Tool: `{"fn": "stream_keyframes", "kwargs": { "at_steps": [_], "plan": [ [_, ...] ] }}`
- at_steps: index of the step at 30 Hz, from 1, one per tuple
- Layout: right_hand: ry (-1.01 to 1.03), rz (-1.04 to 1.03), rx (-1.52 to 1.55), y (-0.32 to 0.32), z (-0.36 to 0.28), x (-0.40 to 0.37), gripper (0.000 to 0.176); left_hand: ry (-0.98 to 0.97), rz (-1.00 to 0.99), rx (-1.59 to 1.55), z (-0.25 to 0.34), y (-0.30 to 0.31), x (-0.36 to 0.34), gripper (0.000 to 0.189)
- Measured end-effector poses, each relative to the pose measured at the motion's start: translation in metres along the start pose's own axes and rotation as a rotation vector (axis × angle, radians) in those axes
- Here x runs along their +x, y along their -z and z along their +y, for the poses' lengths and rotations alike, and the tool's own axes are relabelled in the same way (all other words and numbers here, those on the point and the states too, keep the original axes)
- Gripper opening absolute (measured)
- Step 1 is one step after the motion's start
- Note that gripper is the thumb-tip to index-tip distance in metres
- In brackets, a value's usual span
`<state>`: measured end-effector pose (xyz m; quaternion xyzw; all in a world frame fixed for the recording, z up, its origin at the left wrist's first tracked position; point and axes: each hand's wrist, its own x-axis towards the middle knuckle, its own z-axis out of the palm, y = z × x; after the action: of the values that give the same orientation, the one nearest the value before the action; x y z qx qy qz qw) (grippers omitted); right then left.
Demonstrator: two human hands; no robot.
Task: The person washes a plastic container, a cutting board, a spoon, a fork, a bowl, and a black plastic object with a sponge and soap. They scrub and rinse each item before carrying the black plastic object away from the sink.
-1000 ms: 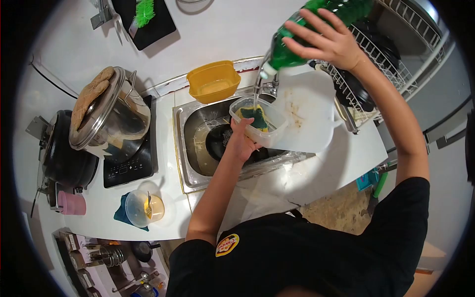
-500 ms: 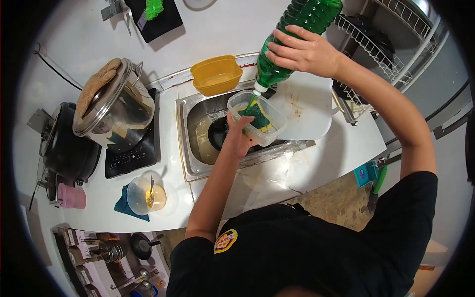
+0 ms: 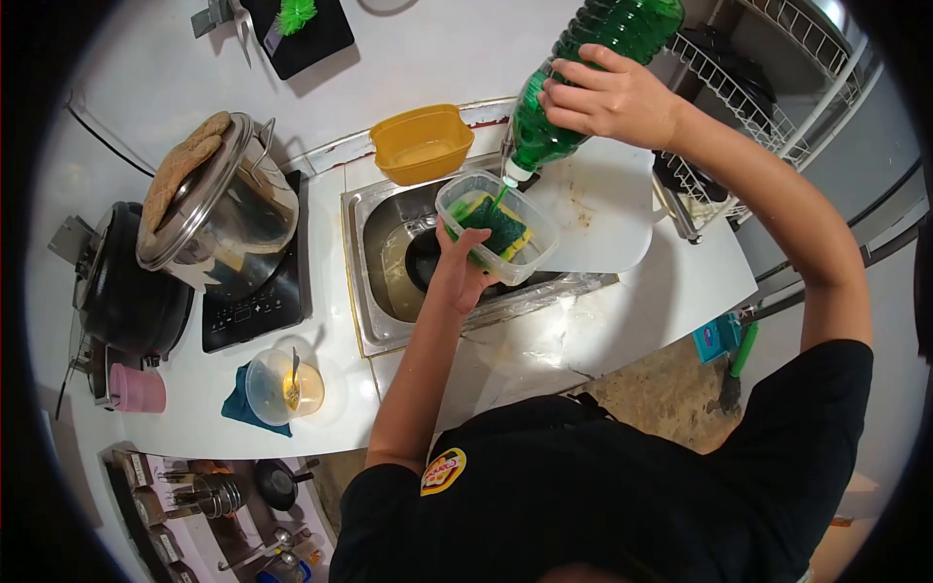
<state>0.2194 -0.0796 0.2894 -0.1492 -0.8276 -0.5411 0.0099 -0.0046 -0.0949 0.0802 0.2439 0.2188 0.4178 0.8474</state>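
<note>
My right hand [image 3: 617, 97] is wrapped round a large clear bottle of green liquid [image 3: 544, 131], tipped neck down. From its white cap a thin green stream runs into a clear plastic container [image 3: 539, 255]. Inside that lies a green and yellow sponge [image 3: 502, 228], with green liquid pooled beside it. My left hand [image 3: 462, 267] grips the container from its near left side, thumb over the rim, and holds it tilted above the sink [image 3: 362, 282]. A dark pan [image 3: 420, 260] sits in the sink, partly hidden by the container.
A yellow basin [image 3: 420, 146] stands behind the sink, and a white board [image 3: 607, 209] lies to its right. On the left are a steel pot [image 3: 228, 228] on an induction cooker [image 3: 255, 316], a black pot [image 3: 136, 282] and a clear tub [image 3: 264, 389]. A wire rack [image 3: 753, 117] stands at right.
The bottle has shifted slightly right, and the container has moved a little left and tilted. More green liquid shows in the container beside the sponge.
</note>
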Motion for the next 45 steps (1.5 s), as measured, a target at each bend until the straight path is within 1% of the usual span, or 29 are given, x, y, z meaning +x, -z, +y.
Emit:
{"fn": "stream_keyframes", "kwargs": {
  "at_steps": [8, 14, 17, 20, 23, 24, 27, 28, 30, 33, 36, 37, 39, 40, 42, 43, 44, 45],
  "plan": [
    [0.024, -0.031, -0.004, 0.008, 0.005, 0.001, 0.019, 0.005, 0.040, -0.019, -0.005, 0.004, 0.000, 0.092],
    [0.016, -0.037, 0.046, 0.009, -0.002, 0.001, 0.015, 0.002, 0.002, -0.036, -0.005, 0.001, -0.002, 0.090],
    [0.013, -0.045, 0.057, 0.008, -0.006, -0.002, 0.014, 0.010, 0.037, -0.019, -0.008, 0.001, 0.007, 0.093],
    [0.014, -0.154, 0.043, 0.002, -0.009, -0.008, 0.021, 0.039, 0.105, -0.044, -0.014, -0.001, 0.023, 0.062],
    [-0.008, -0.177, 0.060, -0.006, -0.014, -0.016, 0.021, 0.079, 0.163, -0.082, -0.029, 0.012, 0.051, 0.062],
    [-0.018, -0.192, 0.082, -0.011, -0.016, -0.020, 0.017, 0.089, 0.072, -0.108, -0.029, 0.014, 0.055, 0.096],
    [-0.046, -0.232, 0.109, -0.021, -0.024, -0.032, 0.014, 0.108, 0.068, -0.151, -0.033, 0.016, 0.066, 0.094],
    [-0.053, -0.210, 0.118, -0.024, -0.026, -0.035, 0.012, 0.097, 0.057, -0.144, -0.033, 0.016, 0.067, 0.093],
    [-0.057, -0.235, 0.122, -0.028, -0.028, -0.042, 0.012, 0.079, 0.039, -0.129, -0.034, 0.016, 0.066, 0.092],
    [-0.065, -0.241, 0.131, -0.033, -0.030, -0.046, 0.012, 0.058, -0.005, -0.109, -0.030, 0.015, 0.063, 0.089],
    [-0.084, -0.264, 0.153, -0.039, -0.030, -0.049, 0.015, 0.047, 0.067, -0.077, -0.029, 0.008, 0.059, 0.061],
    [-0.092, -0.275, 0.162, -0.041, -0.030, -0.050, 0.016, 0.038, 0.059, -0.081, -0.027, 0.006, 0.057, 0.059],
    [-0.180, -0.271, 0.239, -0.044, -0.030, -0.052, 0.023, 0.019, 0.042, -0.085, -0.024, 0.001, 0.053, 0.056],
    [-0.223, -0.269, 0.276, -0.044, -0.029, -0.054, 0.026, 0.043, 0.017, -0.111, -0.022, 0.004, 0.054, 0.055],
    [-0.365, -0.271, 0.326, -0.045, -0.029, -0.059, 0.033, 0.089, -0.034, -0.160, -0.012, 0.004, 0.055, 0.052],
    [-0.435, -0.271, 0.350, -0.046, -0.028, -0.063, 0.037, 0.086, -0.028, -0.129, -0.005, 0.001, 0.053, 0.051],
    [-0.548, -0.252, 0.400, -0.051, -0.029, -0.069, 0.040, 0.081, -0.024, -0.097, 0.002, -0.002, 0.051, 0.051],
    [-0.671, -0.209, 0.456, -0.059, -0.031, -0.076, 0.040, 0.077, -0.019, -0.065, 0.010, -0.006, 0.049, 0.051]
  ]
}}
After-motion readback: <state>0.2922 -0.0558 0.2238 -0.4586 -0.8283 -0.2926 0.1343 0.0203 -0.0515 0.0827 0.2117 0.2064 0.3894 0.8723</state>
